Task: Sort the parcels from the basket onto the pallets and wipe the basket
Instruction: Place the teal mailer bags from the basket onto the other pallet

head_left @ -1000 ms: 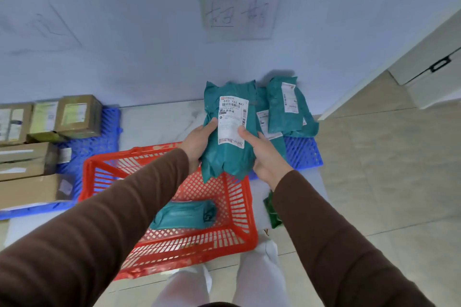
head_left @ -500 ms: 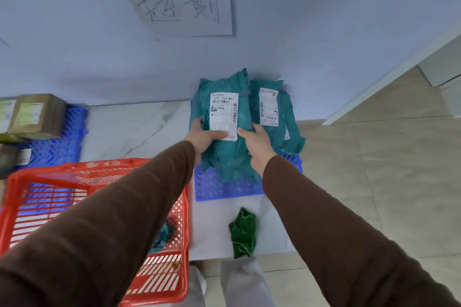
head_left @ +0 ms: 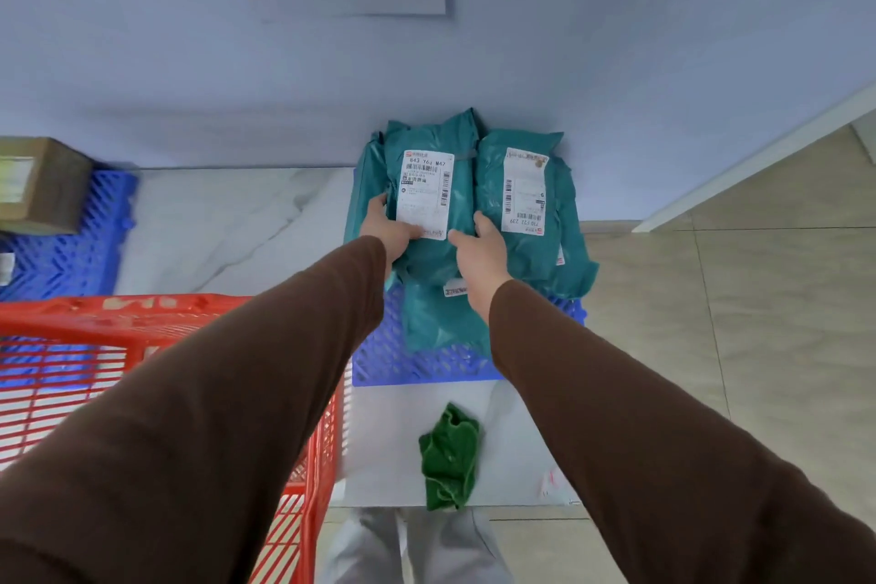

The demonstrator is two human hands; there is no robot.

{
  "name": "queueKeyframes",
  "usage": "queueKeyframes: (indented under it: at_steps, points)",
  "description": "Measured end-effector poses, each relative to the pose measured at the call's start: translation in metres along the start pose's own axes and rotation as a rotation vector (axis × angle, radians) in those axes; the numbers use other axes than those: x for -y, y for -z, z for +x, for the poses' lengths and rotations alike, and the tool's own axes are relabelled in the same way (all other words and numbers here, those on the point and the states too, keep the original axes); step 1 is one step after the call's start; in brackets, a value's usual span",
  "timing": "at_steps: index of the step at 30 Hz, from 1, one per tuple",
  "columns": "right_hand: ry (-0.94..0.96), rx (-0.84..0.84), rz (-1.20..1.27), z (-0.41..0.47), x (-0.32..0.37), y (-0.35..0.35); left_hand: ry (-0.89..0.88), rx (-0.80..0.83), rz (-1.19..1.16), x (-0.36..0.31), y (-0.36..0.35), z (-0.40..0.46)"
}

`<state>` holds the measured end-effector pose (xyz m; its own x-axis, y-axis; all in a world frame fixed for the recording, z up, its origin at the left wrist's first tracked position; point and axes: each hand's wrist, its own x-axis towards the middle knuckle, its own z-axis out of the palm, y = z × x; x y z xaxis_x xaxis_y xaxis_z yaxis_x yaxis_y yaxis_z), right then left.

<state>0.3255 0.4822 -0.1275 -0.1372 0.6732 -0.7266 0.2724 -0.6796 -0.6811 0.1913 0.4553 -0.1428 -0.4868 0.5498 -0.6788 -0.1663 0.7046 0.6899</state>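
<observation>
- Both hands were out over the right-hand blue pallet (head_left: 417, 365), the left hand (head_left: 386, 230) curled round the left edge of a teal parcel (head_left: 433, 223) and the right hand (head_left: 483, 251) gripping its lower right edge, the two a parcel's width apart.
- A second earlier the same parcel was held upright in the air above the red basket (head_left: 156, 337); half a second ago it was nearing the pallet, and now it lay on the stack of teal parcels there, label up.
- It sat just beside another labelled teal parcel (head_left: 524, 204), touching it, with a further one partly covered beneath.
- By my reading this parcel was as good as sorted, and only the release remained.
- At least one teal parcel was seen in the basket a second earlier; the sleeves now hid that part, so I could not tell if it was there.
- A green cloth (head_left: 448, 458) lay crumpled on the white bench (head_left: 237, 223) near the pallet's front edge, untouched, so the wiping looked not yet begun.
- Cardboard boxes (head_left: 40, 185) stood on the left blue pallet (head_left: 66, 251), well apart.
</observation>
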Motion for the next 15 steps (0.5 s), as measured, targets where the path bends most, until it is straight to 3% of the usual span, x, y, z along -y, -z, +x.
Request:
queueKeyframes:
  at_steps: [5, 10, 15]
  points:
    - [0.083, -0.033, -0.001, -0.006, -0.009, 0.004, 0.018, -0.028, 0.001, 0.01, 0.007, -0.01]
    - [0.142, -0.003, 0.015, -0.053, 0.003, 0.002, 0.02, 0.087, -0.157, 0.004, 0.033, -0.051]
    - [0.229, 0.068, 0.056, -0.112, 0.017, -0.021, -0.112, 0.1, -0.132, -0.009, 0.077, -0.119]
